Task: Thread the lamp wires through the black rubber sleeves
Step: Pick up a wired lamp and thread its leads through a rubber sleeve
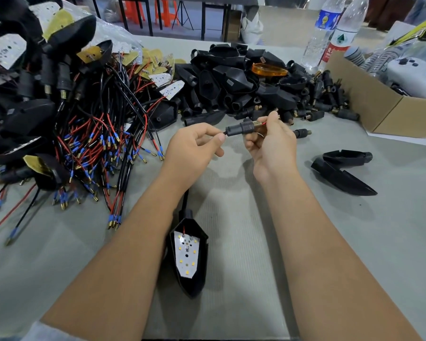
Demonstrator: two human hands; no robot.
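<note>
Between both hands' fingertips, a black rubber sleeve [239, 127] hangs above the table. Left hand [194, 148] fingers pinch its wire end; right hand [271, 141] fingers curl around its brass-threaded end, where red wire [266, 123] emerges.

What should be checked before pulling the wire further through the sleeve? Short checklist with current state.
1. Black rubber sleeve held: ok, right hand has its grip around it.
2. Wire fed at the entry end: ok, left hand pinches the black wire at the sleeve's left end.
3. Wire out the far side: ok, red wire shows past the brass threaded end.
4. Both conductors through: cannot tell, only red is visible, fingers cover the rest.
5. Lamp housing free to follow: ok, it lies on the table between the forearms, nothing on it.
6. Slack clear of the wire pile: cannot tell, the left forearm hides part of the lead.
</note>
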